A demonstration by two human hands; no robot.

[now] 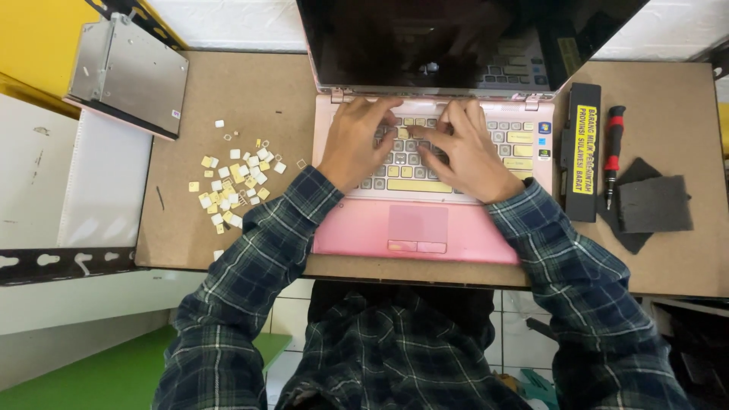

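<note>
Both hands on the keyboard.
Your left hand (355, 144) and right hand (463, 148) rest unclenched, grasping nothing, on the pink laptop (433, 228); its long axis runs left-right, screen toward the frame's top.

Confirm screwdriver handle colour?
Red and black screwdriver, right of the laptop; head view shows it best.

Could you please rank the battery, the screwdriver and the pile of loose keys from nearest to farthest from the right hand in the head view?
From the right hand:
1. Battery, black, just right of the laptop.
2. Screwdriver, red and black, right of the battery.
3. Loose keys, far left, beyond the left hand.
</note>
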